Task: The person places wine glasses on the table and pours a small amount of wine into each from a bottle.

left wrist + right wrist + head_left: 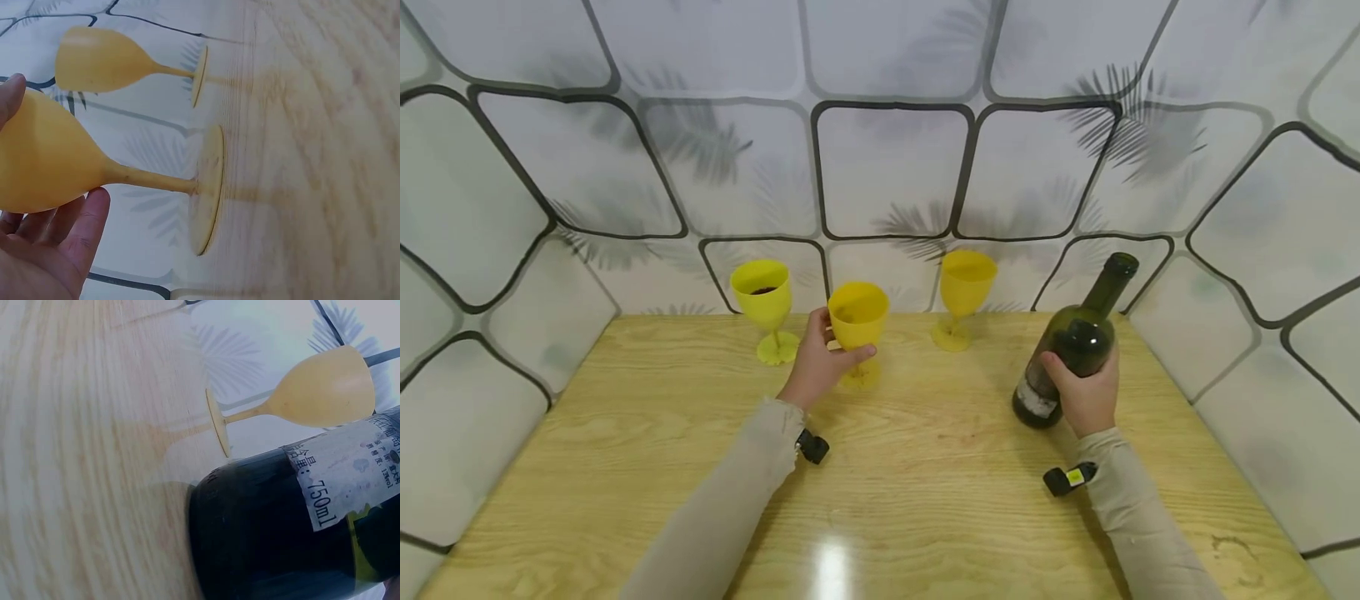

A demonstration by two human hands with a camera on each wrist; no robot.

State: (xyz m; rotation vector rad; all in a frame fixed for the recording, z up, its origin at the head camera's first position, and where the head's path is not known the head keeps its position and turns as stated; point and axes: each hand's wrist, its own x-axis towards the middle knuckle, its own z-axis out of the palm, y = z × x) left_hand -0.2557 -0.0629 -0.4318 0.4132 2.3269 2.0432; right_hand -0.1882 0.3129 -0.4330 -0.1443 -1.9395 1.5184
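My left hand grips the bowl of a yellow goblet, thumb on one side and fingers on the other. In the left wrist view the round foot of this goblet is right at the tabletop. A dark green wine bottle with a worn white label is held around its body by my right hand. Its neck leans to the right in the head view, and its base is close to the wood. The bottle's label reads 750ml in the right wrist view.
A brighter yellow goblet with dark liquid inside stands to the left. Another yellow goblet is upright between the held goblet and the bottle, near the patterned wall. All are on a light wooden table.
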